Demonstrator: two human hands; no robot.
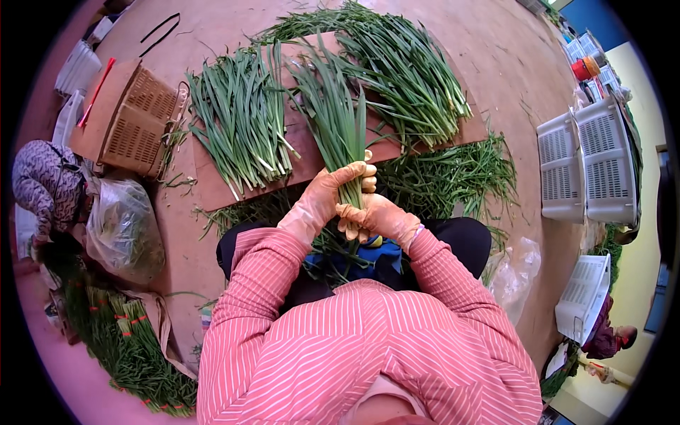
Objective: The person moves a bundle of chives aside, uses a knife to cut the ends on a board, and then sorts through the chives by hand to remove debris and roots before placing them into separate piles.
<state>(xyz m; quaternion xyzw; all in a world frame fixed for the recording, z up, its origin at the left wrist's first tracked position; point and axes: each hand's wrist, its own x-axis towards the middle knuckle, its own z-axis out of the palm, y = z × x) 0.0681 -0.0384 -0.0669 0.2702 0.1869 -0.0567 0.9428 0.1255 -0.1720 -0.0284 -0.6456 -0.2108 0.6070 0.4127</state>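
Observation:
Both of my hands wear pale, stained gloves and hold one bunch of long flat-leaved greens (340,127), which look like garlic chives. My left hand (342,178) wraps the stalks higher up. Just below it, my right hand (380,212) is closed round the lower end, where the stalk bases are mostly hidden. The leaves fan away from me over a reddish-brown board (303,164). On the board's left lies a pile of similar greens (239,122), pale ends towards me. A larger pile (409,85) covers its right side.
Loose leaf trimmings (451,175) lie around the board's near right edge. A brown perforated crate (141,122) stands left, near a filled clear plastic bag (125,228) and a bending person (45,186). Tied bundles (127,324) lie lower left. White crates (589,159) stand right, beside another person (603,334).

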